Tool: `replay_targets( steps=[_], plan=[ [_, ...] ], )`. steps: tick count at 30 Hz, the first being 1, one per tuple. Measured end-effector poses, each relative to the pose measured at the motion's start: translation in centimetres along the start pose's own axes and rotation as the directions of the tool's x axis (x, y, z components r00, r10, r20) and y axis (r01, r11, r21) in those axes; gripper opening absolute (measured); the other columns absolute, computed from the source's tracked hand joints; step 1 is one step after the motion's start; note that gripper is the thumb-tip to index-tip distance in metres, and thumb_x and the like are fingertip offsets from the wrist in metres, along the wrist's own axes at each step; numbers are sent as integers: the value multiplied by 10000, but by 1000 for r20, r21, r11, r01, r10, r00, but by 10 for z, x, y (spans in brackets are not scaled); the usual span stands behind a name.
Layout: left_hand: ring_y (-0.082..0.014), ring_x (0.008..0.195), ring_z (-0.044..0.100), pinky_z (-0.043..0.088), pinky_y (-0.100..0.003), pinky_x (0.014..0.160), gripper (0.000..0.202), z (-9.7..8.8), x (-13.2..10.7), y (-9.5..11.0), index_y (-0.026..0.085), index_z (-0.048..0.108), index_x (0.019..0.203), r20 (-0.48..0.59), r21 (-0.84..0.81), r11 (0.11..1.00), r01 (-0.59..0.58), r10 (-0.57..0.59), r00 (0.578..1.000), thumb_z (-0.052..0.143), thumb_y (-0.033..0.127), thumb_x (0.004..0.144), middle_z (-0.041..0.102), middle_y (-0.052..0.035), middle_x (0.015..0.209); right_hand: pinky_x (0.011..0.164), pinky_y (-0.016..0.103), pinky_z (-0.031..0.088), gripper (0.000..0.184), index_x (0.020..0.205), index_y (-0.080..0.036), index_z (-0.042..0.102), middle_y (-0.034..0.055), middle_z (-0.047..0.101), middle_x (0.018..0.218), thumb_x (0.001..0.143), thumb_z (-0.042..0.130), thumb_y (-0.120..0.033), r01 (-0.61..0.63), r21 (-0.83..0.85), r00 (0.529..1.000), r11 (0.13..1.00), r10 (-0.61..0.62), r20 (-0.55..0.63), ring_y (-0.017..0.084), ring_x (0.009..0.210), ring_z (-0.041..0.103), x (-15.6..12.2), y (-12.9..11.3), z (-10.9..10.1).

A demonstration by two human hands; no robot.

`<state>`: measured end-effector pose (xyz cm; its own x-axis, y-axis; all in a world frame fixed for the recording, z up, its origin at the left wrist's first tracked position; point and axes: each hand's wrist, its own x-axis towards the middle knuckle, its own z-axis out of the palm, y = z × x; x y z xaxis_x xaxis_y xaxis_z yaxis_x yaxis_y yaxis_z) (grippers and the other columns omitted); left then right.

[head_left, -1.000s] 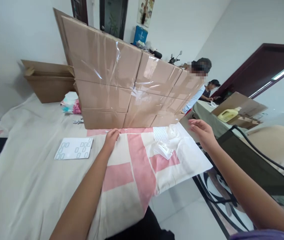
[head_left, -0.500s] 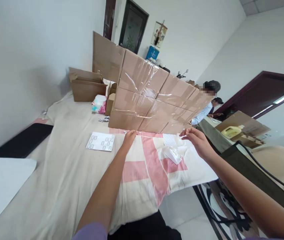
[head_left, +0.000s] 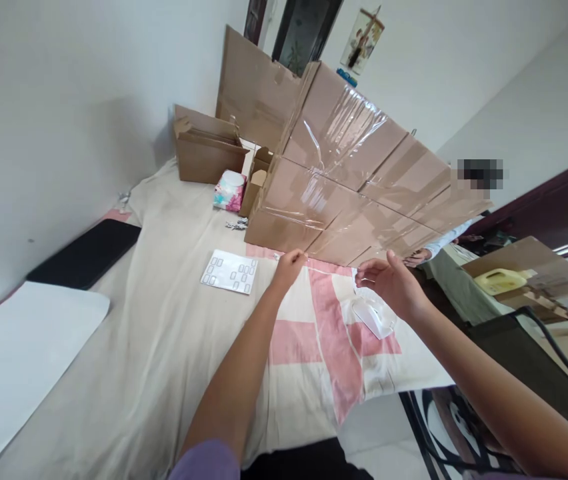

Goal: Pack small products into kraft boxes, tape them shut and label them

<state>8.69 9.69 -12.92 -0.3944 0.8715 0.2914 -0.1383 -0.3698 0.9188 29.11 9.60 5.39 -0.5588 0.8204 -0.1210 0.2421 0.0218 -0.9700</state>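
My left hand (head_left: 290, 268) is closed in a pinch near the foot of a taped cardboard partition (head_left: 334, 193); whatever it may hold is too small to make out. Opposite it, my right hand (head_left: 389, 285) hovers with fingers apart and slightly curled, holding nothing visible. Below the right hand, a white plastic tape-dispenser-like object (head_left: 375, 319) rests on the pink and white cloth (head_left: 324, 303). A white sheet with small printed outlines (head_left: 229, 272) lies left of my left hand. Part of a pale patterned sheet is hidden behind the right hand.
Against the partition's left end stand open cardboard boxes (head_left: 209, 157) and a floral tissue pack (head_left: 230, 190). A black flat pad (head_left: 87, 253) and a white board (head_left: 29, 360) lie at left. Beyond the partition, another person's hand (head_left: 418, 257) shows. A chair (head_left: 529, 353) stands at right.
The view has shifted, so the scene sits further right. My right hand has moved inward and turned, now over the patterned sheet. My left hand stays pinched near the partition's foot.
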Motion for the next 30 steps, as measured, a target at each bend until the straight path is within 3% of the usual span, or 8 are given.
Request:
replay_targets(
  steps=[4, 8, 15, 21, 25, 30],
  plan=[
    [-112, 644, 454, 354, -250, 634, 138, 7, -5, 46, 196, 612, 806, 121, 33, 986, -161, 156, 980, 657, 325, 829, 513, 49, 672, 752, 379, 514, 565, 926, -216, 829, 89, 722, 869, 840, 624, -736, 69, 53, 997, 996, -70, 23, 221, 753, 641, 16, 12, 21],
    [-106, 685, 520, 414, -235, 654, 72, 10, -7, 75, 203, 642, 885, 150, 73, 925, -374, 360, 921, 671, 230, 825, 619, 28, 787, 754, 367, 511, 535, 907, -229, 835, 76, 727, 835, 823, 661, -728, 133, 140, 990, 981, -137, 26, 211, 739, 632, 30, 24, 36],
    [-109, 684, 547, 435, -245, 663, 78, 2, -4, 73, 206, 688, 886, 169, 202, 878, -433, 404, 899, 616, 181, 898, 683, 14, 805, 772, 354, 520, 494, 921, -228, 826, 71, 728, 863, 882, 628, -679, 158, 186, 985, 970, -167, 31, 204, 769, 642, 44, 41, 37],
    [-108, 697, 553, 397, -253, 661, 128, -3, -6, 83, 213, 657, 827, 226, 411, 780, -471, 414, 882, 582, 150, 909, 665, 26, 809, 806, 368, 515, 510, 984, -228, 813, 88, 739, 948, 955, 540, -658, 236, 4, 972, 972, -236, -8, 219, 848, 664, 47, 57, 31],
    [-117, 718, 563, 407, -252, 674, 106, -17, -3, 83, 211, 617, 858, 142, 430, 797, -425, 405, 903, 555, 173, 936, 636, 17, 815, 801, 379, 511, 530, 1011, -224, 805, 81, 729, 897, 964, 517, -665, 221, -37, 975, 975, -221, 4, 219, 818, 663, 47, 63, 36],
    [-142, 761, 574, 423, -270, 721, 161, -55, 8, 77, 215, 615, 881, -29, 404, 851, -336, 379, 925, 504, 257, 991, 638, -9, 829, 806, 394, 510, 505, 1006, -222, 801, 84, 715, 888, 978, 511, -634, 222, -18, 974, 975, -221, 44, 229, 833, 659, 51, 68, 46]
  ],
)
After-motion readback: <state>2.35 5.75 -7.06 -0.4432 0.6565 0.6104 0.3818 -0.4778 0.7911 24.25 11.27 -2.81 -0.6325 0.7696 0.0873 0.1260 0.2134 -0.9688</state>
